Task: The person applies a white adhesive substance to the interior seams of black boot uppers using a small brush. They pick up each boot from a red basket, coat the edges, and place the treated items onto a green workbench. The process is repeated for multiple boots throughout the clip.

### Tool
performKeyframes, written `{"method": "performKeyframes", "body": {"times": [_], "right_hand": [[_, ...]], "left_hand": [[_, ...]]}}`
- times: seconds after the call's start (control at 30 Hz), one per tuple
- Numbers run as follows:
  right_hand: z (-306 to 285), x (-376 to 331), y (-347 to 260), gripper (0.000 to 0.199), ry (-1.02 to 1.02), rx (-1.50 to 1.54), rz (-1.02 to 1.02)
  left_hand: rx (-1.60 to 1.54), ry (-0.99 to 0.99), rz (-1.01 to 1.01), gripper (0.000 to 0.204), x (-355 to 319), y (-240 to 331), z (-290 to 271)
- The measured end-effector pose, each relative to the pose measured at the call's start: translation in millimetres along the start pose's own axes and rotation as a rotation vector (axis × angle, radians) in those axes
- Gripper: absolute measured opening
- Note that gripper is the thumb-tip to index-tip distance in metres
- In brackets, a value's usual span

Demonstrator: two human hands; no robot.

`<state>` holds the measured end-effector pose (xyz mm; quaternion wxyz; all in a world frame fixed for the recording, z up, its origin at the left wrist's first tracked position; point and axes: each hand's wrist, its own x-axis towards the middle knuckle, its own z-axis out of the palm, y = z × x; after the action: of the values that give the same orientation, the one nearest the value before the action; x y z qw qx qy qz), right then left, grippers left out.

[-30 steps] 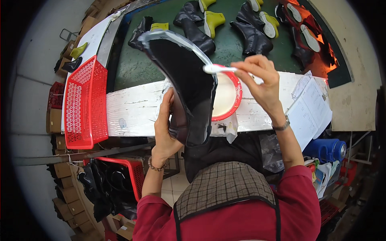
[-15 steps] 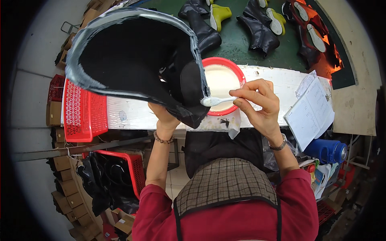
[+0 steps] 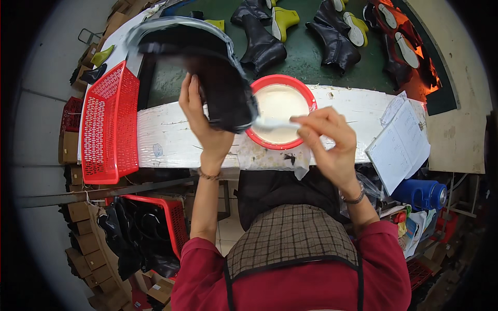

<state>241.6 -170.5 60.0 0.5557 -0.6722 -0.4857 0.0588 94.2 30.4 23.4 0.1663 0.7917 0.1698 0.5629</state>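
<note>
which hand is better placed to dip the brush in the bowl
Likely the right hand: it pinches the brush, which shows against the bowl in this view. The left hand is taken up with the boot.

Boot [image 3: 223,90]: matt black lining; brush [image 3: 275,124]: plastic-looking, finish blurred; bowl [image 3: 280,79]: smooth plastic; basket [image 3: 106,140]: perforated plastic; bench [image 3: 176,124]: scuffed, rough; apron [image 3: 293,241]: matt woven cloth
</note>
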Motion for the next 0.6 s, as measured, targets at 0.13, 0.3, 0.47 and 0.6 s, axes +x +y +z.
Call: {"method": "performKeyframes", "body": {"times": [0.13,0.3,0.47,0.6], "right_hand": [[-16.5,15.8,63.8,0.015,-0.065,-0.551,-0.075],[-24.2,20.5,98.0,0.013,-0.209,-0.759,-0.195],[-36.2,44.2,82.8,0.015,-0.115,-0.141,-0.081],[-17.5,67.2,52.9,0.016,-0.136,0.038,-0.26]], "left_hand": [[-0.358,-0.236,-0.781,0.056,-25.9,-14.5,-62.7],[-1.217,-0.406,-1.061,0.067,-37.7,-7.8,-115.6],[-1.758,-0.436,-1.167,0.08,-67.2,-17.0,-123.5],[-2.033,-0.406,-1.038,0.094,-88.2,-12.3,-116.6]]}}
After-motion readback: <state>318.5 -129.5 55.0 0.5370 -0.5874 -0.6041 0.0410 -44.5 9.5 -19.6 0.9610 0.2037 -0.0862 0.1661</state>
